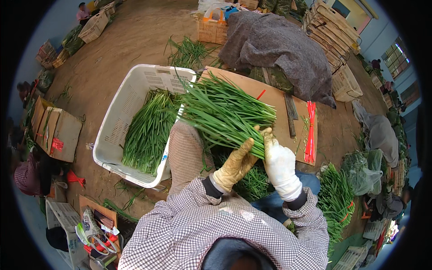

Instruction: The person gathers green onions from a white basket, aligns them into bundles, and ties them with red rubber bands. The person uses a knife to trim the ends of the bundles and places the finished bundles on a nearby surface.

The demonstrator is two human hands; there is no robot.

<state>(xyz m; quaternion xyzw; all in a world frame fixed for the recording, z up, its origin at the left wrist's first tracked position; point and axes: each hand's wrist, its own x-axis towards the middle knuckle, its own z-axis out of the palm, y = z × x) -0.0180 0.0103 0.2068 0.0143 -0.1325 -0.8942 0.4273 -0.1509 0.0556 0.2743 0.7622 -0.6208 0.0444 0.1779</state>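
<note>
My left hand [236, 165], in a yellow-stained glove, supports the underside of a bunch of long green leafy stems [229, 130], possibly garlic chives. The fingers of my right hand [278, 165], in a white glove, close around the stem ends. Behind this bunch, another pile of the stems [243, 104] lies on a brown board [283, 130]. A knife-like dark blade [290, 114] and a bundle of red ties [309, 131] rest on the board's right part. To the left stands a white plastic crate [114, 98] with more greens [148, 135] inside.
A grey blanket [276, 47] covers a heap beyond the board. Loose greens [189, 52] lie on the floor ahead. Tied greens [337, 199] sit at my right, near a plastic bag [362, 172]. A cardboard box [57, 131] stands at left; people work along both sides.
</note>
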